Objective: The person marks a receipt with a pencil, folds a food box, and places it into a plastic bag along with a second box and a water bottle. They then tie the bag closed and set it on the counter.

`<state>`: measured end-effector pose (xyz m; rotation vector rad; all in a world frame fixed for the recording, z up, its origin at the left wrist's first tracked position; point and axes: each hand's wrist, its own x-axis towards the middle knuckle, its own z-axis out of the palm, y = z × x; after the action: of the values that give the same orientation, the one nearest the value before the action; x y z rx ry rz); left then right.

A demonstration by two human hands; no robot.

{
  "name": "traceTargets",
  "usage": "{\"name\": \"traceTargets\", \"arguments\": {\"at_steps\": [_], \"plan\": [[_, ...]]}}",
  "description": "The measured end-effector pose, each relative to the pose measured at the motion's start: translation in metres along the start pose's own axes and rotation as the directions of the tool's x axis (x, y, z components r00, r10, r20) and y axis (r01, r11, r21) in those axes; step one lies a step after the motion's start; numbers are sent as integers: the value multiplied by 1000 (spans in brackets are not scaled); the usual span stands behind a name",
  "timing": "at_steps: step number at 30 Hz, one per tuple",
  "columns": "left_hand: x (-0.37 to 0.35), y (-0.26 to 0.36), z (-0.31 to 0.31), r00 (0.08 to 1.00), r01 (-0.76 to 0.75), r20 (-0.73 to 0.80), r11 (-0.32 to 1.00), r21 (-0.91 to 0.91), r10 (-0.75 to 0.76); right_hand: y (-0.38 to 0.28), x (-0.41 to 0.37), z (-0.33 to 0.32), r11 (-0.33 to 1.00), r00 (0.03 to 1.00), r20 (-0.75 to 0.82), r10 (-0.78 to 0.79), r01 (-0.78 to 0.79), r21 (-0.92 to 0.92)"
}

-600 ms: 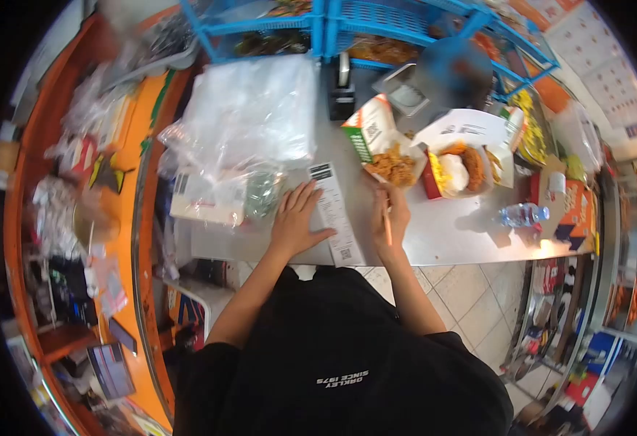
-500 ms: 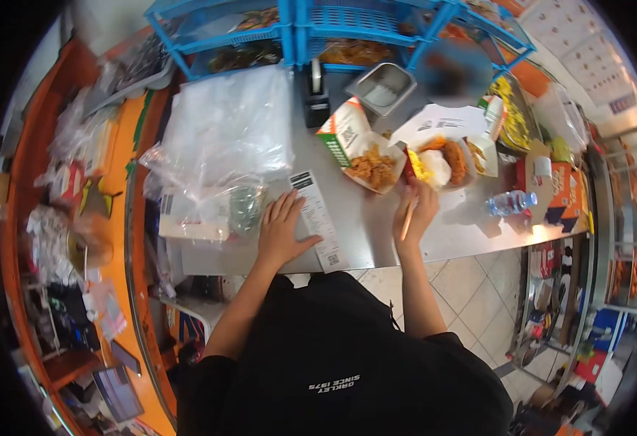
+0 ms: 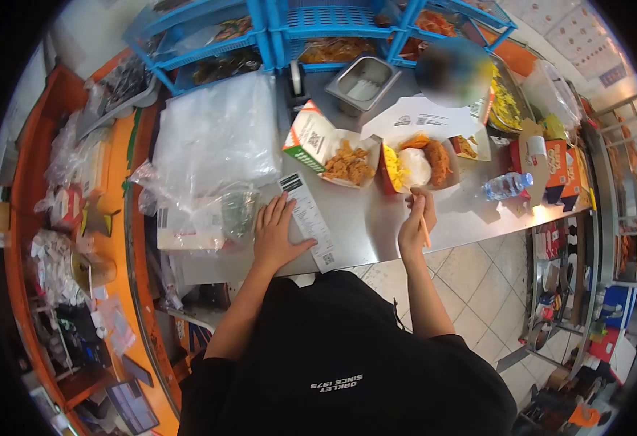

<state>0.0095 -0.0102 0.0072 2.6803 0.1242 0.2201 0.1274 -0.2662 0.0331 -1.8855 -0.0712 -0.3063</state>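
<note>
My left hand (image 3: 276, 231) lies palm down with fingers spread, its fingertips at the edge of a long printed receipt (image 3: 307, 218) on the steel counter. In my right hand (image 3: 414, 225), at the counter's front edge, is a slim orange pen (image 3: 425, 229), its lower end sticking out below the fingers. Just beyond that hand stands an open box with rice, yellow pieces and fried chicken (image 3: 414, 167). To its left is an open carton of fried chicken pieces (image 3: 349, 164). A smaller open carton (image 3: 478, 145) is on the right, partly behind the meal box's lid.
Clear plastic bags (image 3: 217, 131) are stacked at the left. A water bottle (image 3: 507, 187) lies on its side at the right, near orange boxes (image 3: 562, 171). Behind are a metal pan (image 3: 363, 83), a tray of yellow food (image 3: 506, 102) and blue racks (image 3: 333, 20).
The view has shifted slightly, so the food boxes appear further left. The pen's lower end has swung from left to right in my right hand. My left hand stays beside the receipt.
</note>
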Motion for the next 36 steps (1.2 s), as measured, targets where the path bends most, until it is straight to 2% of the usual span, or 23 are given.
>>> {"name": "traceTargets", "arguments": {"at_steps": [1,2,3,4,5,6,7,9,13,15,17,21,24,25,26,30,32,36], "plan": [[1,0,1,1000,23,0,1000,11,-23,-2,-5,4,989,995,33,96,-99,108],[2,-1,2,1000,14,-6,1000,8,-14,-6,-16,13,977,997,62,55,-66,204],[0,-2,2,1000,12,-10,1000,5,-12,-6,-27,21,973,993,102,64,-85,216],[-2,-3,2,998,55,-8,998,20,-55,-5,-39,29,949,953,283,105,-181,258],[-2,-4,2,999,25,-23,1000,8,-24,-3,-49,37,919,881,455,129,-278,279],[-2,-5,3,999,-12,-44,1000,-8,11,4,-55,46,884,810,563,164,-374,281],[-3,-6,3,999,18,-50,1000,-3,-18,6,-59,55,883,793,588,159,-381,275],[-4,-7,3,999,-40,-22,999,17,40,4,-64,71,858,697,688,201,-465,220],[-4,-6,5,1000,-1,-5,1000,20,1,-19,-65,95,822,752,625,211,-482,303],[-4,-7,6,1000,5,-26,1000,-8,-6,-7,-66,105,796,763,613,206,-494,348],[-6,-7,7,999,9,-44,999,-35,-11,8,-67,109,897,798,586,140,-353,267],[-4,-7,1,1000,14,-10,1000,-20,-14,12,-68,111,876,808,568,158,-379,296],[-4,-6,1,1000,20,6,1000,-16,-20,3,-67,108,863,762,642,85,-379,335],[-4,-7,1,1000,23,7,1000,-17,-23,-10,-65,104,974,804,595,20,-150,171],[-4,-7,2,1000,25,7,1000,-18,-25,-18,-65,100,996,826,560,-60,85,-18],[-4,-6,0,999,34,15,999,-15,-34,-15,-68,99,1000,871,490,-28,28,7],[-5,-5,0,999,37,23,999,-20,-37,4,-71,101,930,803,590,89,-279,239],[-4,-7,1,999,36,21,999,-20,-35,4,-73,102,886,793,597,121,-357,295]]}}
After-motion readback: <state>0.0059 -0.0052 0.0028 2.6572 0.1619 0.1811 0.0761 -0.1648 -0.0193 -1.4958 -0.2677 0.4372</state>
